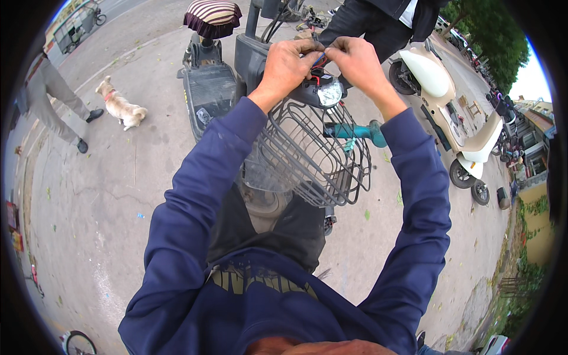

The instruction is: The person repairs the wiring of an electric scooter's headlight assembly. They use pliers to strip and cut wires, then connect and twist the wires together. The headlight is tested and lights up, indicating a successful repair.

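Above the front of an electric scooter (211, 83), both my hands meet with fingers pinched together. My left hand (287, 66) and my right hand (357, 64) are closed on thin wires (321, 60), with bits of blue and red showing between them. The fingertips nearly touch, and the exact wire ends are too small to make out. Just below them sits the scooter's round clear headlight (330, 93) in its black housing. Under the headlight hangs a dark wire basket (296, 151). A teal cordless power tool (376, 134) lies in it, partly behind its bars.
A person in dark clothes (367, 26) stands close beyond my hands. To the right are a cream scooter (435, 77) and a loose wheel (480, 192). On the left, a pale dog (121, 106) stands near another person's legs (56, 94). A striped cover (212, 16) caps the scooter seat.
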